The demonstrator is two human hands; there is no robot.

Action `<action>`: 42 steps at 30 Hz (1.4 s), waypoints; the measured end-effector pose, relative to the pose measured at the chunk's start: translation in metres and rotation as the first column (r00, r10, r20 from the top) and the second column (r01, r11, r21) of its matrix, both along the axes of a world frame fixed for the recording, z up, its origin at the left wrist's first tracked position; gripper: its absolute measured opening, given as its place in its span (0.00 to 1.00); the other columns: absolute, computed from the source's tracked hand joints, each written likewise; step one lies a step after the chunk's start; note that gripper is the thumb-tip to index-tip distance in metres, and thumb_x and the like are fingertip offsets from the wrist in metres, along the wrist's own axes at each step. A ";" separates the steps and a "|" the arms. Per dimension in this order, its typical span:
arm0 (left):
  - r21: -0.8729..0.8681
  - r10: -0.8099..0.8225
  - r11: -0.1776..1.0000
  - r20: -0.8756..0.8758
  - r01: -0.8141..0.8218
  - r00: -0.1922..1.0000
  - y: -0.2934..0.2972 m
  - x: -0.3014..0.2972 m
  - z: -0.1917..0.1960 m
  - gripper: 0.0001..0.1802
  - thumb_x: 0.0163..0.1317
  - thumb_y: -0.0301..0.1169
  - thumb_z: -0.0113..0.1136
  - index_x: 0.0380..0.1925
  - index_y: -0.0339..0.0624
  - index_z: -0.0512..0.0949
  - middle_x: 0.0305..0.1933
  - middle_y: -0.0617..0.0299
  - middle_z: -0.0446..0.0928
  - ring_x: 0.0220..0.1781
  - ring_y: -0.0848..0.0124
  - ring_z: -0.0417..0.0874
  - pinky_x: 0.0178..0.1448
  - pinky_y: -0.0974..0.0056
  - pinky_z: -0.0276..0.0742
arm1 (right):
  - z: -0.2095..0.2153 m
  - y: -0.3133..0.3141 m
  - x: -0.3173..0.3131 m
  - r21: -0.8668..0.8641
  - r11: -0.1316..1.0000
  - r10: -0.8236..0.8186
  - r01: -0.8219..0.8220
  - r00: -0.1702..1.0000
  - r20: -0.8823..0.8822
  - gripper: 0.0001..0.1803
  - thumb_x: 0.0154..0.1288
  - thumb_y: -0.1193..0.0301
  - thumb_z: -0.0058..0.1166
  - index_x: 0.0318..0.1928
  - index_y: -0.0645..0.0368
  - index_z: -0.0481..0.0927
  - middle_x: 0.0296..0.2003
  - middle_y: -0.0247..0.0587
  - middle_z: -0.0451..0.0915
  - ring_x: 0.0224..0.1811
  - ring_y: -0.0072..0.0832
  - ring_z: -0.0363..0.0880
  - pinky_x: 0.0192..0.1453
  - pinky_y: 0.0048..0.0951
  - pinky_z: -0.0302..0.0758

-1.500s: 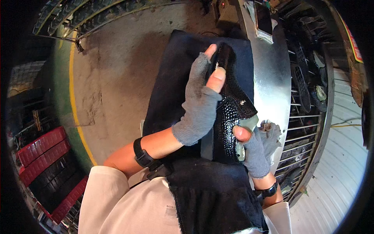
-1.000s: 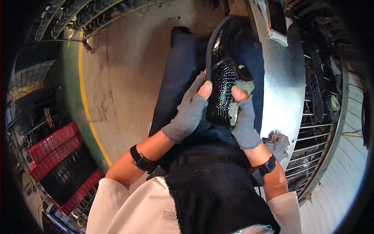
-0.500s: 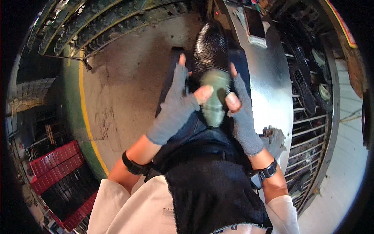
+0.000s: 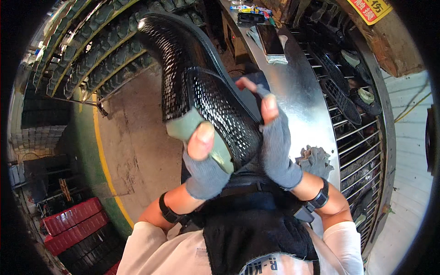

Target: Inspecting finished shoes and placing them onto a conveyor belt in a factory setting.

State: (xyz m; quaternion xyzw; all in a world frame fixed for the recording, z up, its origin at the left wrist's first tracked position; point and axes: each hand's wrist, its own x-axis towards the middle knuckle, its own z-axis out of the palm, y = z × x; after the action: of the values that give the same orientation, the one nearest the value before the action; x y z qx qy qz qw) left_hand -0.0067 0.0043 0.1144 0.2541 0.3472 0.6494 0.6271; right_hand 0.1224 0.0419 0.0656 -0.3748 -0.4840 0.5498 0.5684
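Glossy black shoe upper [image 4: 215, 96] with a woven lattice pattern, green last [image 4: 201, 137] inside; grey fingerless gloves [image 4: 279, 146]; red crates [image 4: 73, 224] at eight o'clock.

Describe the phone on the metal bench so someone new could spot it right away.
Follow the curved metal bench on the person's right toward its far end. The phone lies flat there, a dark glossy slab, unlike the grey rag bunched nearer the right hand.
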 end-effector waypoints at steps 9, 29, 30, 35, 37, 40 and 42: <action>-0.085 -0.115 0.989 0.087 0.123 0.989 0.013 -0.033 -0.002 0.37 0.72 0.56 0.58 0.67 0.37 0.75 0.59 0.53 0.84 0.58 0.63 0.88 0.65 0.57 0.85 | 0.003 -0.004 -0.003 -0.381 0.765 0.256 -0.519 0.789 -0.559 0.40 0.86 0.42 0.40 0.81 0.61 0.64 0.72 0.42 0.74 0.73 0.26 0.72 0.80 0.30 0.66; 0.167 -0.155 0.965 -0.248 0.200 0.956 0.008 -0.003 -0.067 0.51 0.76 0.44 0.59 0.88 0.43 0.40 0.84 0.61 0.58 0.70 0.71 0.65 0.74 0.64 0.61 | 0.002 0.026 0.038 -0.417 0.841 0.067 -0.344 0.831 -0.552 0.30 0.81 0.48 0.49 0.70 0.54 0.75 0.59 0.40 0.86 0.58 0.32 0.88 0.64 0.36 0.87; 0.143 -0.174 0.965 -0.283 0.221 0.943 0.011 0.000 -0.070 0.46 0.78 0.37 0.55 0.88 0.43 0.42 0.80 0.65 0.62 0.53 0.80 0.73 0.60 0.72 0.72 | -0.002 0.026 0.044 -0.403 0.838 0.065 -0.367 0.802 -0.593 0.30 0.82 0.47 0.49 0.70 0.55 0.75 0.59 0.40 0.85 0.58 0.32 0.88 0.65 0.36 0.86; 0.104 -0.488 0.801 -0.460 0.590 0.742 0.046 0.012 -0.112 0.36 0.83 0.41 0.50 0.83 0.34 0.57 0.80 0.56 0.70 0.75 0.69 0.75 0.78 0.60 0.69 | -0.039 0.034 0.152 -0.488 0.852 0.015 -0.193 0.939 -0.345 0.30 0.78 0.54 0.52 0.69 0.64 0.75 0.60 0.50 0.84 0.60 0.33 0.87 0.64 0.38 0.87; 0.019 -0.681 0.698 -0.290 0.716 0.672 0.051 0.004 -0.116 0.39 0.83 0.48 0.49 0.83 0.36 0.58 0.79 0.51 0.70 0.74 0.65 0.77 0.78 0.58 0.70 | -0.077 0.022 0.256 -0.466 0.861 0.010 -0.201 0.925 -0.380 0.31 0.76 0.56 0.54 0.69 0.65 0.74 0.61 0.53 0.84 0.61 0.33 0.87 0.65 0.39 0.87; -0.135 -0.841 0.537 -0.159 0.832 0.517 0.053 -0.031 -0.135 0.45 0.80 0.62 0.49 0.82 0.38 0.61 0.69 0.46 0.80 0.68 0.60 0.81 0.74 0.56 0.74 | -0.070 -0.058 0.368 -0.634 0.738 -0.251 0.231 0.966 0.059 0.32 0.71 0.60 0.59 0.69 0.67 0.74 0.61 0.51 0.83 0.58 0.38 0.87 0.64 0.44 0.85; -0.306 -0.719 0.694 -0.242 0.652 0.652 0.036 -0.054 -0.162 0.39 0.81 0.58 0.51 0.77 0.38 0.68 0.61 0.51 0.83 0.60 0.65 0.84 0.66 0.60 0.78 | -0.060 -0.094 0.405 -0.456 0.727 -0.306 0.513 0.837 0.453 0.30 0.69 0.61 0.63 0.65 0.65 0.76 0.53 0.44 0.85 0.51 0.32 0.86 0.56 0.38 0.84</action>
State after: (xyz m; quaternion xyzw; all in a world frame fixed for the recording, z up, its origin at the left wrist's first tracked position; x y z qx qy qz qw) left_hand -0.0602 0.0400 -0.0480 0.4141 0.3890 0.2716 0.7768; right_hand 0.5273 -0.0518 0.0060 -0.7141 -0.2963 0.4502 0.4468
